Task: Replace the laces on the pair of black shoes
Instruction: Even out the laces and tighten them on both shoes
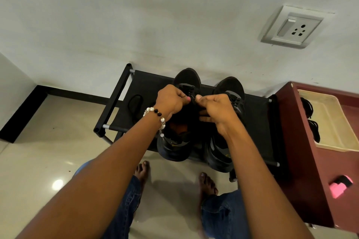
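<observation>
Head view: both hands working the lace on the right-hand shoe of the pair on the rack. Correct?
Not quite. In the head view the left hand and right hand pinch the lace on the left shoe; the right shoe on the rack is untouched.

The floor (pixel 38 161) was glossy tile; the rack (pixel 147 87) had matt black cloth on metal tubes, and the shoes (pixel 187 79) looked matt fabric.
</observation>
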`<act>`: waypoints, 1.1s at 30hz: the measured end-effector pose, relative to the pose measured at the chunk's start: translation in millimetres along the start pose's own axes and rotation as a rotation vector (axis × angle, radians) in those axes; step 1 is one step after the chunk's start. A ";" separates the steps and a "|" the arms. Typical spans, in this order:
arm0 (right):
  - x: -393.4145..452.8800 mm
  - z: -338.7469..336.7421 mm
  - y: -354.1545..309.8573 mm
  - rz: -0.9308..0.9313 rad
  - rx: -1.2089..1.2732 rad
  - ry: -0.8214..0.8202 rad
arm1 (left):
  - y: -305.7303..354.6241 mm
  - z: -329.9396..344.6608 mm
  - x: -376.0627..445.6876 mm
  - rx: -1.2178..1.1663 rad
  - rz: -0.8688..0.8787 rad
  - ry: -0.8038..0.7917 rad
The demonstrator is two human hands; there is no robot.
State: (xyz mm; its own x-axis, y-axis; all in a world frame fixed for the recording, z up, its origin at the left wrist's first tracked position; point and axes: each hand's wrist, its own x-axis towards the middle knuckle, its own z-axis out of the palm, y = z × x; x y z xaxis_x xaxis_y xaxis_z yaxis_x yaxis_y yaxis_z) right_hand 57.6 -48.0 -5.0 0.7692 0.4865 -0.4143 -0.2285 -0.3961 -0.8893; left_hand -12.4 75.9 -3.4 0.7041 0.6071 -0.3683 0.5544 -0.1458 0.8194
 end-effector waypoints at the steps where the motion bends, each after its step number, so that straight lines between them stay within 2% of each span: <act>1: 2.1 5.0 2.4 0.021 0.036 0.066 | 0.1 0.9 -0.3 0.004 0.001 0.014; 7: 6.1 19.1 2.0 0.021 -0.036 0.260 | -1.6 -6.5 -3.6 0.078 0.057 0.036; 10: 3.2 16.1 -1.6 0.037 -0.051 0.274 | -4.2 -17.7 -7.7 0.391 0.068 0.028; 12: -1.4 10.3 -5.8 0.075 0.095 0.255 | -9.4 -21.1 -13.2 0.542 -0.024 0.021; 16: -9.6 -4.5 -16.0 0.111 0.526 0.226 | -19.8 -16.4 -19.1 0.430 -0.275 0.028; 20: -13.9 -18.8 -22.6 -0.022 1.057 0.226 | -23.1 -12.1 -21.1 0.577 -0.274 0.045; 22: -10.7 -24.5 -21.3 -0.126 1.103 0.256 | -26.3 -11.6 -18.6 0.595 -0.246 0.018; 23: -8.6 -26.0 -20.4 -0.195 0.981 0.280 | -28.1 -12.7 -17.2 0.543 -0.244 -0.009; 24: -7.7 -26.4 -19.1 -0.273 0.750 0.290 | -28.8 -13.3 -16.4 0.466 -0.241 -0.037; 26: -8.1 -23.9 -17.7 -0.446 0.052 0.266 | -28.0 -14.4 -19.0 0.336 -0.230 -0.080; 28: -4.9 -18.5 -12.1 -0.584 -0.604 0.132 | -26.8 -14.7 -19.9 0.301 -0.233 -0.082; 29: -2.7 -14.9 -9.1 -0.597 -0.842 0.059 | -26.4 -14.7 -20.1 0.294 -0.234 -0.073; 31: -0.5 -10.8 -8.0 -0.522 -1.058 -0.002 | -25.9 -15.0 -20.1 0.264 -0.246 -0.080; 33: -0.1 -14.6 -8.7 -0.444 -0.960 0.015 | -27.5 -15.4 -18.9 0.234 -0.262 -0.101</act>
State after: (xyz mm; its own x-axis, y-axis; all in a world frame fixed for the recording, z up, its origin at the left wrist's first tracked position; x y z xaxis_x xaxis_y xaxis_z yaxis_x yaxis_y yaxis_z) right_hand 68.2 -56.0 5.6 0.6767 0.7318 -0.0809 0.6379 -0.6376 -0.4320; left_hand -47.8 80.4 -12.2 0.5584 0.5689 -0.6038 0.8002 -0.1775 0.5728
